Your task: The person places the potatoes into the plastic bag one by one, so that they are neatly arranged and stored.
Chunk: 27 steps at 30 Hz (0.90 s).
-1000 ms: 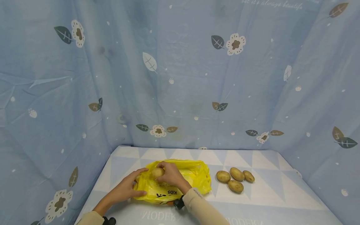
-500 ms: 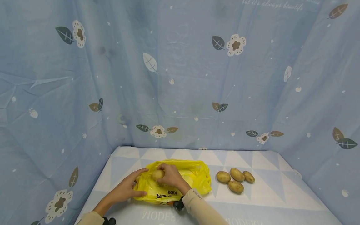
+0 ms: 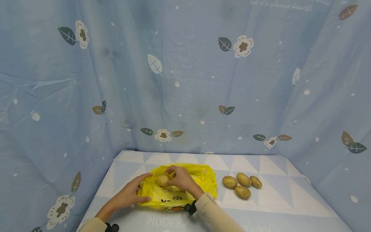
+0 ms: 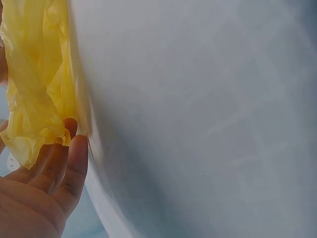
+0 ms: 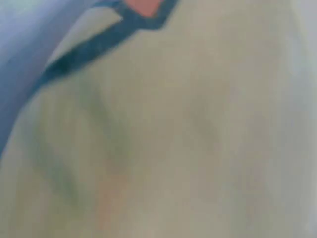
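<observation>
A yellow plastic bag (image 3: 209,186) lies spread on the tabletop (image 3: 278,182), its mouth turned upward, with black lettering (image 3: 177,198) upside down on the side at six o'clock. At the bag's nine o'clock end, the left hand (image 3: 128,195) holds the plastic, thumb at the near side and fingers at the far side; the left wrist view shows those fingers bent around the crumpled edge. Inside the bag, toward ten o'clock from its middle, sits a potato (image 3: 163,180). The right hand (image 3: 184,180) is above the bag at the potato's three o'clock side, thumb and fingers parted and loosely bent rather than wrapped around it; whether the thumb tip touches the skin I cannot tell, and the right wrist view is too blurred to help. Its forearm, in a beige sleeve (image 3: 215,214), comes in from five o'clock, with a small black device (image 3: 190,207) at the wrist. Out at three o'clock from the bag, near it, four loose potatoes (image 3: 243,179) lie close together on the tabletop, three in a row and one at the row's six o'clock. At twelve o'clock, beyond the tabletop, hangs a blue cloth (image 3: 197,74) printed with flowers and leaves.
</observation>
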Tool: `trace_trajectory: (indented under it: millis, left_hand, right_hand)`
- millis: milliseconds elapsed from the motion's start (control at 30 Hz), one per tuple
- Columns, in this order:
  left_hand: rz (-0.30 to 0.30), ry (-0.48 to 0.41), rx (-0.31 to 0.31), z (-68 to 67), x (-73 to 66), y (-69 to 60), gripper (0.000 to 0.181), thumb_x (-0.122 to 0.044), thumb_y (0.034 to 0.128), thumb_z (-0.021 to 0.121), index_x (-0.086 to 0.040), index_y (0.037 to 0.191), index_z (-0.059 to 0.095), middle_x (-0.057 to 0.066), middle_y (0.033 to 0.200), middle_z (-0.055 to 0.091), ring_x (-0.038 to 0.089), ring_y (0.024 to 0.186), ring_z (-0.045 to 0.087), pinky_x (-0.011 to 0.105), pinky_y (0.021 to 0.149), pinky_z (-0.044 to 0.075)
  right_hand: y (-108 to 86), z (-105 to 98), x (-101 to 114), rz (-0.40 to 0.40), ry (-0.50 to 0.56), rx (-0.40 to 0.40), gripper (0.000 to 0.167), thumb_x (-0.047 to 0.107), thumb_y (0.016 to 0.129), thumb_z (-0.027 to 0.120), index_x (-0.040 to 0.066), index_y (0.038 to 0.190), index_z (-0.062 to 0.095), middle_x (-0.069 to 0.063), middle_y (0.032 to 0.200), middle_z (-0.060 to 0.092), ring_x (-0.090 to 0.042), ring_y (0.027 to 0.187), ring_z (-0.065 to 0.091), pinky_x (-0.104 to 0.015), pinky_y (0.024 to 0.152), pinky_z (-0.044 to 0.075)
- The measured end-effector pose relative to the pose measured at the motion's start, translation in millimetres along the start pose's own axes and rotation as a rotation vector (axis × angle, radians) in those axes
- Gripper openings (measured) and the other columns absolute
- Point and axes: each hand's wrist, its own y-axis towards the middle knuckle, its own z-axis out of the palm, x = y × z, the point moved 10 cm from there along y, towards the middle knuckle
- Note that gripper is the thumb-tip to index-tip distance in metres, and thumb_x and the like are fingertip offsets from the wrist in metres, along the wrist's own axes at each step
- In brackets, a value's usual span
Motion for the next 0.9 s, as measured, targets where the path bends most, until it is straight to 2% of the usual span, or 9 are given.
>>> trace_trajectory:
  millis: [133,300,433,667,900]
  left_hand:
    - [-0.003,0.009,-0.006,-0.9,1.0,1.1,0.088,-0.034,0.0792,0.091,-0.023,0.154,0.045,0.015,0.158,0.042,0.040,0.141,0.041,0.066,0.108,0.036]
    - [0.012,0.025,-0.010,-1.7,-1.4,1.4,0.088,-0.034,0.0794,0.091,-0.019,0.154,0.045,0.016,0.158,0.043,0.041,0.140,0.042,0.064,0.105,0.040]
    - [0.020,0.033,-0.009,-1.2,-3.1,0.8,0.088,-0.033,0.0794,0.091,-0.017,0.153,0.045,0.016,0.157,0.044,0.039,0.137,0.045,0.059,0.100,0.044]
    - [-0.006,0.028,-0.010,0.0,0.2,2.0,0.089,-0.035,0.0787,0.091,-0.020,0.153,0.046,0.015,0.157,0.044,0.037,0.136,0.046,0.058,0.101,0.045]
    - [0.004,0.026,-0.001,1.0,0.3,2.3,0.089,-0.035,0.0791,0.091,-0.020,0.154,0.045,0.016,0.157,0.043,0.036,0.135,0.046,0.053,0.095,0.047]
  right_hand:
    - [-8.1,-16,4,-0.021,0.006,-0.005,0.044,0.019,0.088,0.084,0.011,0.129,0.069,-0.007,0.122,0.070,-0.025,0.104,0.066,-0.032,0.085,0.055]
    - [-18.3,-40,3,-0.031,-0.010,-0.045,0.045,0.021,0.089,0.083,0.012,0.131,0.068,-0.007,0.122,0.069,-0.023,0.103,0.066,-0.032,0.085,0.055]
    - [-28.1,-58,-6,-0.032,-0.003,-0.080,0.045,0.025,0.090,0.082,0.013,0.131,0.068,-0.006,0.122,0.070,-0.023,0.103,0.067,-0.033,0.084,0.055]
    - [-50.7,-91,-16,-0.054,-0.005,-0.150,0.044,0.022,0.090,0.082,0.010,0.129,0.068,-0.011,0.119,0.070,-0.025,0.099,0.068,-0.035,0.083,0.057]
    - [-76.4,-120,-33,-0.044,-0.023,-0.217,0.041,0.017,0.089,0.083,0.007,0.127,0.068,-0.015,0.117,0.071,-0.033,0.099,0.068,-0.036,0.083,0.058]
